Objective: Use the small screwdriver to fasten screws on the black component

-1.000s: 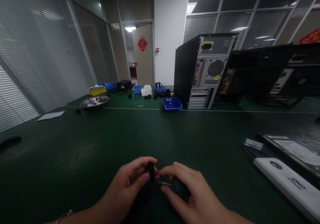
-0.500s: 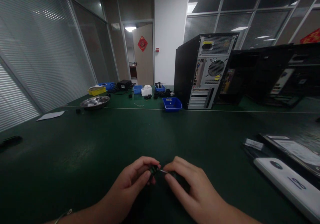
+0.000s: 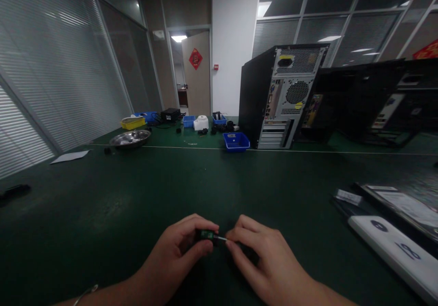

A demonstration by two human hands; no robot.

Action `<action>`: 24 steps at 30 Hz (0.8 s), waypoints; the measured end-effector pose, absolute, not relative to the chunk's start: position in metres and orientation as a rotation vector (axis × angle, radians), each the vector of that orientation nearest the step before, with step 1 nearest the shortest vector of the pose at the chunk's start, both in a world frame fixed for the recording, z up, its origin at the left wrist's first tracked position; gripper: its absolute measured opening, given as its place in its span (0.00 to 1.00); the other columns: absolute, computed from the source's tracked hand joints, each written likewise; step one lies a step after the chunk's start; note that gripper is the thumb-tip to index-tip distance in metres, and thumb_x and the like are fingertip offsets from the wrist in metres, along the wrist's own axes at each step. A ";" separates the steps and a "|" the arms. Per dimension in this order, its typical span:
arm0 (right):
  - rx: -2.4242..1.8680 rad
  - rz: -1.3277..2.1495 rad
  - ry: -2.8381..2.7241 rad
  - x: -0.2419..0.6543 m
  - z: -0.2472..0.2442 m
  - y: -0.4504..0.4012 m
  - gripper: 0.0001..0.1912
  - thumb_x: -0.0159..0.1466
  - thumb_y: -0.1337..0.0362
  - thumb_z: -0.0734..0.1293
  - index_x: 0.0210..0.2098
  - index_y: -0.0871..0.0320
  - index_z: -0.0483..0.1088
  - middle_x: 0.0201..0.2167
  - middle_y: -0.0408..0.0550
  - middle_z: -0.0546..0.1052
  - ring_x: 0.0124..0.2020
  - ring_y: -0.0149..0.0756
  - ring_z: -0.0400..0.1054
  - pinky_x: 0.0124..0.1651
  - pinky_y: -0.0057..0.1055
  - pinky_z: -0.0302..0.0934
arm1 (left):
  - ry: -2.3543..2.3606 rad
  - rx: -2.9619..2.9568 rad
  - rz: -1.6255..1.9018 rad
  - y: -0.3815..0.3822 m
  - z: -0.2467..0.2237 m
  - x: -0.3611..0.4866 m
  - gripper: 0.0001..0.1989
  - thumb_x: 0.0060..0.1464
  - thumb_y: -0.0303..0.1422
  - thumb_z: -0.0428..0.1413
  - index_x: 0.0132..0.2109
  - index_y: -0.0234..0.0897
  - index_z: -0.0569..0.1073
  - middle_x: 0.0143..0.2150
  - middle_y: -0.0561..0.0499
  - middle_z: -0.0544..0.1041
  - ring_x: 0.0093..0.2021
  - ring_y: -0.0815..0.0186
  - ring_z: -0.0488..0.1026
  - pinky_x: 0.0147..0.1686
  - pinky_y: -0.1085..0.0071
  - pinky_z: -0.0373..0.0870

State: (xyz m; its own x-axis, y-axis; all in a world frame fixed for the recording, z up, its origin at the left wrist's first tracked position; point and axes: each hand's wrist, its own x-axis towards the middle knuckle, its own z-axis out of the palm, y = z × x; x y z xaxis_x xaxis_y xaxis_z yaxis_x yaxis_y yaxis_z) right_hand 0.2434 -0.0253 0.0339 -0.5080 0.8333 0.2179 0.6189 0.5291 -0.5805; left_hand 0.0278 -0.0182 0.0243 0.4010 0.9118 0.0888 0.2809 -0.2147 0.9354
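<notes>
Pinched between the thumb and fingers of my left hand is a small black part with a green circuit board, partly covered by the fingertips. My right hand is closed at the near end of a thin metal rod, which looks like a small screwdriver's shaft; any handle is hidden in the palm. The rod's far end meets the right side of the small part. Both hands are close together just above the green tabletop.
A white device marked 18 and a hard drive lie at the right. Behind stand a blue bin, a computer tower and a metal bowl. A white sheet lies at the left.
The small circuit-board part has turned in my left hand, so its green face now shows more plainly. The rod lies flatter, and my right hand has shifted slightly.
</notes>
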 end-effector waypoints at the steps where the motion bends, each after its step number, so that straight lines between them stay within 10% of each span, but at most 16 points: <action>1: -1.182 0.596 -2.301 0.243 0.034 -0.025 0.11 0.68 0.67 0.60 0.36 0.54 0.74 0.31 0.44 0.71 0.30 0.34 0.69 0.32 0.28 0.59 | 1.058 1.756 0.850 -0.018 0.024 0.027 0.10 0.58 0.29 0.58 0.46 0.46 0.77 0.40 0.52 0.76 0.38 0.64 0.74 0.38 0.70 0.69; 24: -1.129 0.703 -2.214 0.239 0.029 -0.026 0.11 0.68 0.67 0.61 0.36 0.56 0.76 0.30 0.46 0.73 0.30 0.34 0.70 0.32 0.28 0.60 | 1.013 1.710 0.874 -0.019 0.027 0.027 0.08 0.54 0.29 0.61 0.43 0.41 0.81 0.39 0.48 0.81 0.39 0.60 0.77 0.38 0.70 0.72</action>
